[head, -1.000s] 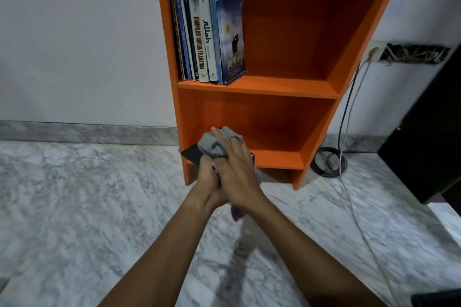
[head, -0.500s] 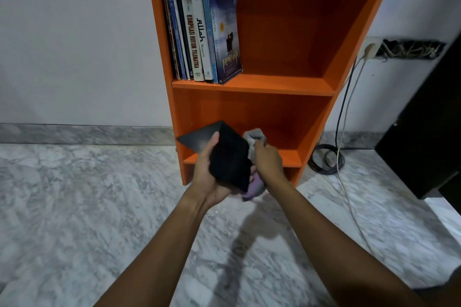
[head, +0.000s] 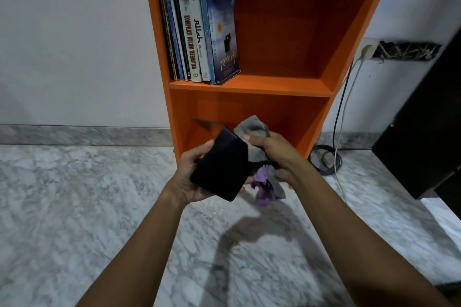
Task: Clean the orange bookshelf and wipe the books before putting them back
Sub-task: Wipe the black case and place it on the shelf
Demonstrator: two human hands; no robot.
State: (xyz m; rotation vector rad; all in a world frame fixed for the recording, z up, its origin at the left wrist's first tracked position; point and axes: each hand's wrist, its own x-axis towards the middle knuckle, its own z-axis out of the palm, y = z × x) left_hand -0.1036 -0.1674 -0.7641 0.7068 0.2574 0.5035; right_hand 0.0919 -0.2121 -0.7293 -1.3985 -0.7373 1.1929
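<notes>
A white wall (head: 69, 52) fills the left side, with a grey marble skirting along its foot and a grey-veined marble floor (head: 74, 207) below. Against the wall stands the tall orange wooden bookshelf (head: 279, 32). At the left end of its middle shelf (head: 262, 86), a row of upright books (head: 197, 32) leans on the left side panel; the rightmost, a blue paperback with a night-sky cover (head: 223, 40), stands at a slight angle with its cover showing.

In front of the lower compartment, the person's left hand (head: 192, 177) holds a flat black hardcover book (head: 219, 164) tilted over the floor; its fingers are wrapped round the book from below, thumb on the left edge. Behind the book's top a dark triangular shape shows inside the compartment; what it is cannot be told.

Just right of the book, the right hand (head: 277, 154) has its fingers closed on a crumpled grey and purple cloth (head: 254, 132). The cloth's grey part touches the book's upper right edge, and its purple end hangs below the hand.

Further right, a black cable (head: 324, 159) lies coiled on the floor by the bookshelf's right foot, and a white cord (head: 346, 107) runs up to a wall socket (head: 365, 50). A black cabinet (head: 429, 119) stands at the right edge.
</notes>
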